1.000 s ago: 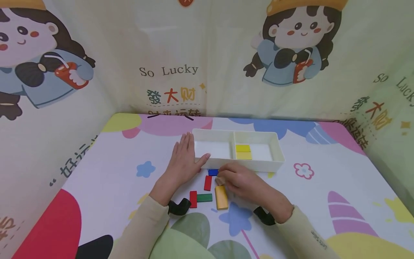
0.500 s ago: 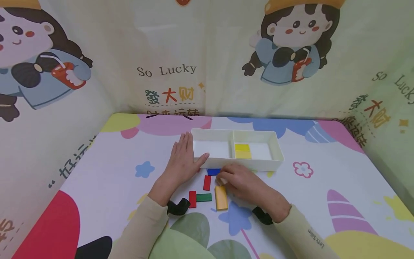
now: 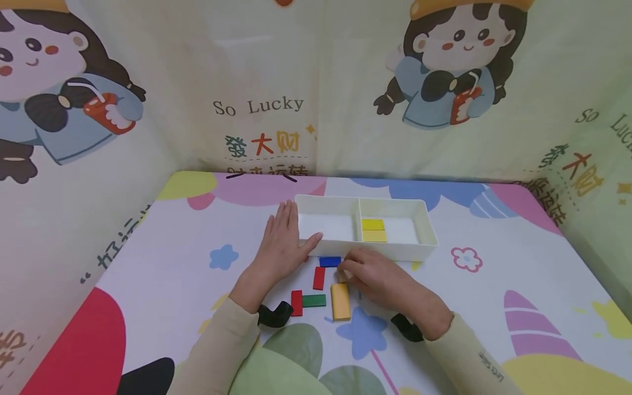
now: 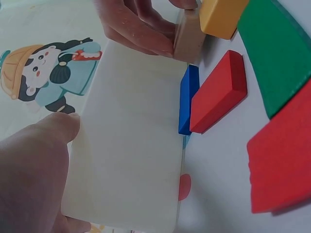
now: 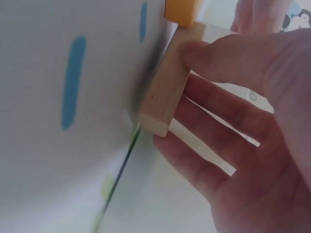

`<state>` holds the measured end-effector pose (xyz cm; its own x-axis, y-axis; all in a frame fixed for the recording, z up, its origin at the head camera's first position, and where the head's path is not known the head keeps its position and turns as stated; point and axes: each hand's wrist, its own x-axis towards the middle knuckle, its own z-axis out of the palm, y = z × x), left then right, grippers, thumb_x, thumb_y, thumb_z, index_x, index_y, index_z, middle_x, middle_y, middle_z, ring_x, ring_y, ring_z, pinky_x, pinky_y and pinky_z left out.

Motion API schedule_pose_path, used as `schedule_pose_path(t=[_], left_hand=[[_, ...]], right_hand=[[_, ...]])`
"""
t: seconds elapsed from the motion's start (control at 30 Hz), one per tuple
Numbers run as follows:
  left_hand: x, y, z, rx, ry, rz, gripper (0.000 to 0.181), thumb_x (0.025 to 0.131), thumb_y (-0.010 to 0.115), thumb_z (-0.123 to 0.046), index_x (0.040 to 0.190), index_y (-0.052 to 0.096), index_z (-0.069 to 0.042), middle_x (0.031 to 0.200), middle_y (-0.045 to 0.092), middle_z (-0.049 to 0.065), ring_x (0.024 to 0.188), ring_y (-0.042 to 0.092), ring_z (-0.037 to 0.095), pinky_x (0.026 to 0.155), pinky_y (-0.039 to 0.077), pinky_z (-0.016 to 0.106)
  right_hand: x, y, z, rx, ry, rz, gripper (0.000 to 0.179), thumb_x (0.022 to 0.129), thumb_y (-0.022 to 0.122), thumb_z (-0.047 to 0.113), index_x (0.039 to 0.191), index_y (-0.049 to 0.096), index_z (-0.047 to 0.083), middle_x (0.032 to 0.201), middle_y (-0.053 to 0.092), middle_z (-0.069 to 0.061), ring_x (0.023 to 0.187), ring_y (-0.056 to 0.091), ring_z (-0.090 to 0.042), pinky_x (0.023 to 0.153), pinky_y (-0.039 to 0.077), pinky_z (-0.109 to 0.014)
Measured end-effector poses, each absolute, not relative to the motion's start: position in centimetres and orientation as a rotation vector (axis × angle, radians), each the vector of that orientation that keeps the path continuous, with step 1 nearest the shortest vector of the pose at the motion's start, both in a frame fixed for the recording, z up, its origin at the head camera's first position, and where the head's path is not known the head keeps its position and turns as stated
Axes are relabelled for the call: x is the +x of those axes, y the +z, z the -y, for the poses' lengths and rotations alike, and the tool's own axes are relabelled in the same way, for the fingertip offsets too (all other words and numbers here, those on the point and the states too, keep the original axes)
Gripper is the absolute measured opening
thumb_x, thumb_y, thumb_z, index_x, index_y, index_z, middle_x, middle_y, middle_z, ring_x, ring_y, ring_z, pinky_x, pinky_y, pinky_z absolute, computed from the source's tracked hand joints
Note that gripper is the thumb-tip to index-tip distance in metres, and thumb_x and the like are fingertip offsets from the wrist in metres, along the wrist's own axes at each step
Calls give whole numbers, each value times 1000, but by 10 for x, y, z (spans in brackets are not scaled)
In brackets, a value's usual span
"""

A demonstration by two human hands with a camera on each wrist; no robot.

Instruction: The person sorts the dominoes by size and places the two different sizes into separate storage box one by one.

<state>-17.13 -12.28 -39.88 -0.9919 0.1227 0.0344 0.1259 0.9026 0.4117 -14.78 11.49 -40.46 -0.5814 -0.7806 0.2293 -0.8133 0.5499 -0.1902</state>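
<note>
My left hand (image 3: 281, 241) rests with straight fingers against the left end of a white two-compartment box (image 3: 395, 252), its thumb over the front rim. In front of the box, my right hand (image 3: 377, 277) pinches a plain wooden block (image 5: 167, 80) between thumb and fingers, low over the table. One end of that block lies close to an orange-yellow block (image 3: 340, 302). Left of the right hand are a blue block (image 3: 329, 261) and a red block (image 3: 319, 278). Nearer me, a green block (image 3: 314, 300) lies against a second red block (image 3: 297, 303).
Two yellow blocks (image 3: 373, 230) lie side by side in the box's right compartment, beside the divider (image 3: 357, 219). The table (image 3: 494, 285) has a printed cover. A patterned curtain (image 3: 345, 137) hangs behind and at both sides.
My right hand has shifted slightly right with the wooden block, showing more of the blue block. The left hand stays at the box's end, and the view has moved a little.
</note>
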Motion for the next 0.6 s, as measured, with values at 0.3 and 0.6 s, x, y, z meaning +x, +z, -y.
schedule_pose_path(t=[0.3,0.6], left_hand=[[-173,-397,123,-197,-669,3044,99,95,47,-63,159,1,-4,168,3,14,156,0,29,125,5,52],[-170,-398,122,-196,-675,3059,98,95,46,-63,159,0,-4,168,2,14,156,-1,29,125,5,51]], right_hand=[[-149,-389,-120,1370,444,2648,28,83,79,11,110,71,13,105,67,1,101,64,-12,89,58,-28],[-148,-366,-139,1260,555,2660,30,83,79,9,112,71,14,107,67,3,97,62,-11,82,58,-26]])
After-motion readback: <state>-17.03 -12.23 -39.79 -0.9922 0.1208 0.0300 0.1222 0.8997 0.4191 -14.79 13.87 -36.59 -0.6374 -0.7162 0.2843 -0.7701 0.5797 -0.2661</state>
